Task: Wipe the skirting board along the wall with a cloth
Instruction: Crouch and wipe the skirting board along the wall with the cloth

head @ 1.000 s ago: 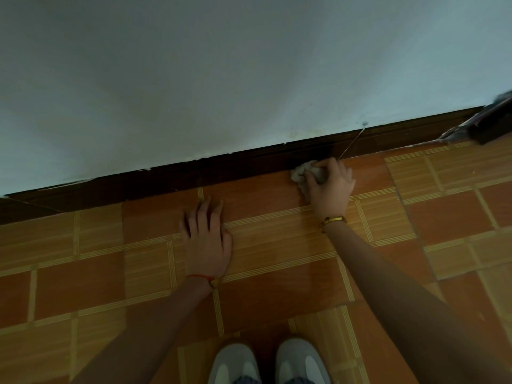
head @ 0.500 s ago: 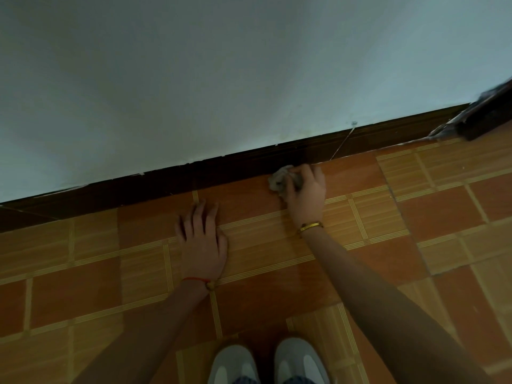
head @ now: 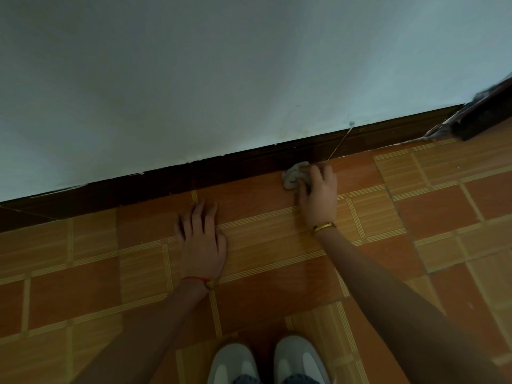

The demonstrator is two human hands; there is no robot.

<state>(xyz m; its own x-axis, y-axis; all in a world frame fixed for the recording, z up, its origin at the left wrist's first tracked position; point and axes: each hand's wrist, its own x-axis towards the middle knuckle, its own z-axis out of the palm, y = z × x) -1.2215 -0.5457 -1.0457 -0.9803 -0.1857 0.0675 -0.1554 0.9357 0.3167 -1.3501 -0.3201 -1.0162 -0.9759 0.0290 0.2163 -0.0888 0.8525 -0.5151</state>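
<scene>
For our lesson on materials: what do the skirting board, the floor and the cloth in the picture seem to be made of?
Skirting board: probably dark stained wood, with moulded grooves along it. Floor: likely glazed ceramic tile printed with wood grain, faintly glossy. Cloth: soft pale fabric, crumpled into folds under the right hand.

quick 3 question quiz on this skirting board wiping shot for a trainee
1. Which hand holds the crumpled cloth?
2. True or false: the left hand lies flat on the tiled floor.
3. Where is the cloth? A) high on the wall B) at the foot of the skirting board C) beside the shoes

Key:
1. The right hand.
2. True.
3. B.
</scene>
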